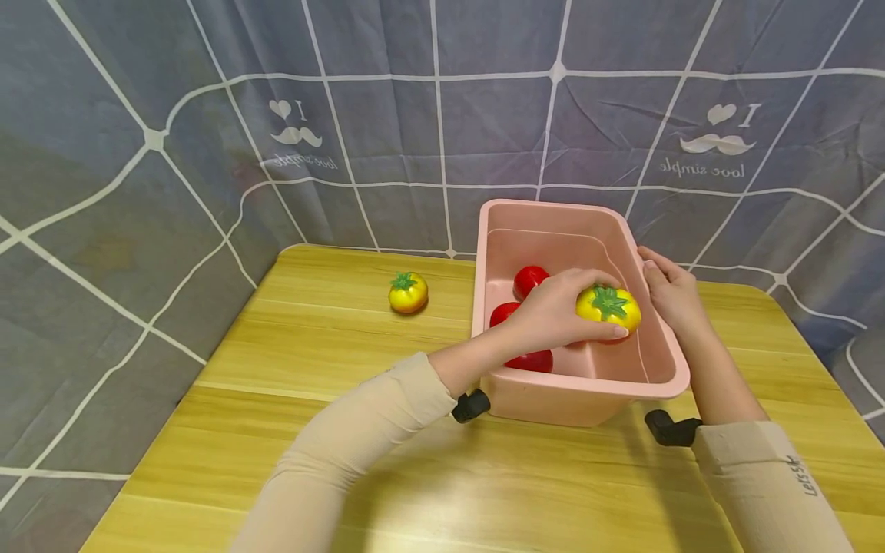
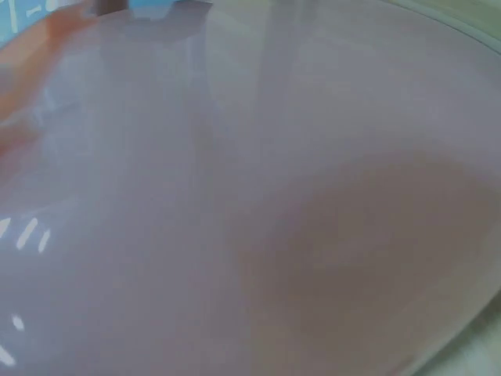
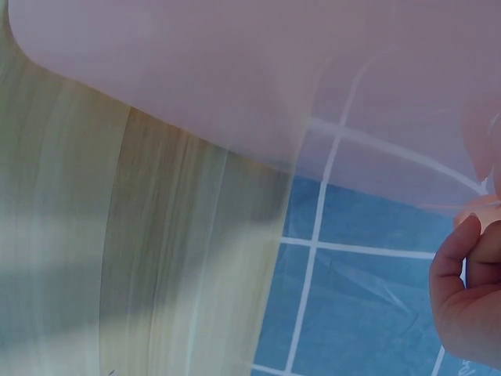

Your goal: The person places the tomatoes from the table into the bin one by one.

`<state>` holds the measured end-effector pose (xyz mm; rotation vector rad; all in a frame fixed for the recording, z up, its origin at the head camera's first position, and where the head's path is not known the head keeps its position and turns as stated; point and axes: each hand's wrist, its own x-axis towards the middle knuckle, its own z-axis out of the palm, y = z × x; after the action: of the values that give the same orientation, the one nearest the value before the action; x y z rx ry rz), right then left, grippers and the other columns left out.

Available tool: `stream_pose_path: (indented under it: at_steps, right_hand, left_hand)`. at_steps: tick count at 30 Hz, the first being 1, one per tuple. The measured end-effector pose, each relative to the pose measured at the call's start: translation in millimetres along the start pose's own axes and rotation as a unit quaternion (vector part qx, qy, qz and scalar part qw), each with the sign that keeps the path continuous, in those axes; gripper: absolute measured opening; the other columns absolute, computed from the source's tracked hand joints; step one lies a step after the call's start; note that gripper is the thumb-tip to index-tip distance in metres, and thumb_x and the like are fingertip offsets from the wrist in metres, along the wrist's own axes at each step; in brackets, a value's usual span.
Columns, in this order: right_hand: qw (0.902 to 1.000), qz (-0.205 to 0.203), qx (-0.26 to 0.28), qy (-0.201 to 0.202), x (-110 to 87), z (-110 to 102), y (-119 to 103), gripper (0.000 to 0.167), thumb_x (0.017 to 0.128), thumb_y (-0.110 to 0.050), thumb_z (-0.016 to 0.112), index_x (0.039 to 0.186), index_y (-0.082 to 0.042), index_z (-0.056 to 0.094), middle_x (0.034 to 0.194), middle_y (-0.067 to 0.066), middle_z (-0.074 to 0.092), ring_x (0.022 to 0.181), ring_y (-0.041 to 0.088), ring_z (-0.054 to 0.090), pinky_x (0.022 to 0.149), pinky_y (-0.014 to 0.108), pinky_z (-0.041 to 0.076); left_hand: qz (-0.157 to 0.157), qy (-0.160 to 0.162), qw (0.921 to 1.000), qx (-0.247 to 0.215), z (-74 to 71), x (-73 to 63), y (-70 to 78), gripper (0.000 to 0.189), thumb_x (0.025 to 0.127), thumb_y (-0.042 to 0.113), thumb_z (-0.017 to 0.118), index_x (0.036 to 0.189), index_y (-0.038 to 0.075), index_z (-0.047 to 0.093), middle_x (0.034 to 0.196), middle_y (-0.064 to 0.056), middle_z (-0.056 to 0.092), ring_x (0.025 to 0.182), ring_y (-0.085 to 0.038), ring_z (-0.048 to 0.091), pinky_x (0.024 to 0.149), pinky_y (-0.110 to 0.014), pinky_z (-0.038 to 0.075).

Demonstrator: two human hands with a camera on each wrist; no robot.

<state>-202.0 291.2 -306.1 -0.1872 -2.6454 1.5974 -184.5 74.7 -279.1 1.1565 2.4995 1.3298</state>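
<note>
Over the right part of a pink plastic bin (image 1: 539, 393), my left hand (image 1: 553, 313) holds a yellow toy tomato (image 1: 610, 302) with a green leafy top, thumb on the near side and fingers on the far side. My right hand (image 1: 674, 296) grips the bin's right rim; the right wrist view shows its curled fingers (image 3: 454, 258) at the edge. Inside the bin lie red round fruits, one at the back (image 1: 529, 281) and others at the left, partly hidden by my left forearm. The left wrist view is filled by the bin's blurred pink wall (image 2: 156, 196).
Left of the bin, a second yellow toy tomato (image 1: 408, 293) with an orange-red underside sits on the wooden table (image 1: 290, 338). A grey curtain (image 1: 387, 138) with white lines hangs behind and to the left. Black wrist mounts (image 1: 472, 405) show on both arms.
</note>
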Motion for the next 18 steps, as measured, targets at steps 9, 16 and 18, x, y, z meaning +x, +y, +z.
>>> stream_pose_path:
  at_steps: [9, 16, 18]
  right_hand:
    - [1.0000, -0.002, -0.004, 0.002, 1.7, 0.3, 2.1, 0.056, 0.100, -0.040, 0.029, 0.147, -0.009, 0.026, 0.147, 0.019, 0.030, 0.127, 0.027, 0.041, 0.084, 0.012, 0.044]
    - [0.9999, -0.013, -0.002, 0.004, 0.6, -0.4, 3.6, 0.056, 0.100, -0.039, 0.030, 0.147, -0.008, 0.027, 0.146, 0.021, 0.031, 0.122, 0.020, 0.046, 0.080, 0.010, 0.044]
    - [0.9998, -0.020, 0.001, 0.009, 0.3, -0.3, 4.1, 0.056, 0.100, -0.039, 0.031, 0.146, -0.007, 0.028, 0.144, 0.023, 0.032, 0.112, 0.009, 0.050, 0.076, 0.007, 0.044]
  left_hand:
    - [-0.006, -0.036, 0.9992, 0.014, 3.0, -0.1, -3.0, 0.049, 0.077, 0.034, 0.075, 0.118, 0.015, 0.057, 0.108, 0.009, 0.056, 0.093, -0.002, 0.048, 0.072, -0.010, 0.042]
    - [0.010, -0.100, 0.9939, 0.045, 5.4, -0.1, -3.4, 0.053, 0.080, 0.032, 0.072, 0.127, 0.015, 0.053, 0.122, 0.006, 0.054, 0.106, -0.003, 0.047, 0.083, -0.009, 0.039]
    - [0.014, -0.116, 0.9917, 0.054, 4.4, -0.7, -3.4, 0.055, 0.081, 0.030, 0.072, 0.130, 0.014, 0.050, 0.129, 0.004, 0.051, 0.113, -0.005, 0.046, 0.091, -0.011, 0.037]
